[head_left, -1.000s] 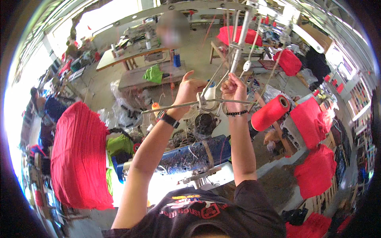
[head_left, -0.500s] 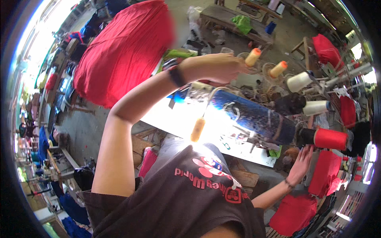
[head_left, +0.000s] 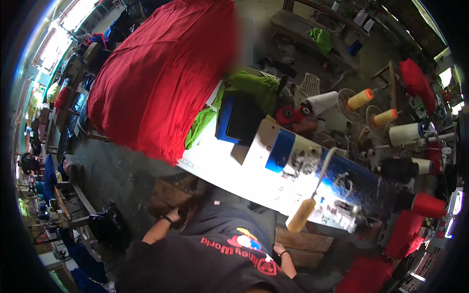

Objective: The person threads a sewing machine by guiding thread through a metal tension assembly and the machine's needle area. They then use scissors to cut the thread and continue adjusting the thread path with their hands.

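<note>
Both my arms hang down at my sides. My left hand is at the edge of the wooden bench I sit on, its fingers curled against the wood. On the other side, my right hand lies low between my thigh and the bench's right end; its fingers are mostly hidden. Neither hand touches the blue and white sewing machine on the brightly lit white table. In front of the machine, a tan block-shaped piece hangs from a curved arm.
A large pile of red fabric covers the table's left end, with green cloth and a dark blue flat stack beside it. Yellow thread cones, a red cone and white ones stand behind the machine. Red cloth lies at lower right.
My left hand has come down from the thread cones to the bench. My right hand has left the red cone's area and dropped beside my thigh. The view has shifted left.
</note>
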Action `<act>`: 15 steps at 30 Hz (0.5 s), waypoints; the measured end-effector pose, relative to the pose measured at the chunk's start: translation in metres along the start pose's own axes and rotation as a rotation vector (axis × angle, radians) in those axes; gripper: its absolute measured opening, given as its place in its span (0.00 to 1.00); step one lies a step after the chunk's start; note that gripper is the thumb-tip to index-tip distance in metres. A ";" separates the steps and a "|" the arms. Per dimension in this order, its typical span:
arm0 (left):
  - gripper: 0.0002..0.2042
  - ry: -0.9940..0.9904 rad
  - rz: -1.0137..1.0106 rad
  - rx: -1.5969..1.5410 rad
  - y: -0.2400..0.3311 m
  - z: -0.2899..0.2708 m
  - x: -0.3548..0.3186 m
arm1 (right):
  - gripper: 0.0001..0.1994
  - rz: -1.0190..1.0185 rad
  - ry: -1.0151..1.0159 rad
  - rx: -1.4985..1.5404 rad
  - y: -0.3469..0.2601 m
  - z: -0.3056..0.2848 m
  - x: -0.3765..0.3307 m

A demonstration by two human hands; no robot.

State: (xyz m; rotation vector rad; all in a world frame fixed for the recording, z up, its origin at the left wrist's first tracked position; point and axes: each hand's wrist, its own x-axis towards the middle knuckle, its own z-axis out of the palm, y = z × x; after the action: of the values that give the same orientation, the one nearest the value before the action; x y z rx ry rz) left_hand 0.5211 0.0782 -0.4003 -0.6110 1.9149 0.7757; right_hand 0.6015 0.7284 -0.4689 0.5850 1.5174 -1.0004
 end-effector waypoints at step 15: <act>0.27 -0.190 -0.168 -0.293 0.046 0.087 0.043 | 0.16 0.162 0.200 0.208 -0.095 -0.037 0.087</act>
State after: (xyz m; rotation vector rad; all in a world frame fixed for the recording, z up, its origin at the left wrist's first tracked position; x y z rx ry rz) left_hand 0.5214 0.1690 -0.4569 -0.8344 1.5671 0.9773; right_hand 0.4861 0.6961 -0.5291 0.9646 1.5215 -1.0031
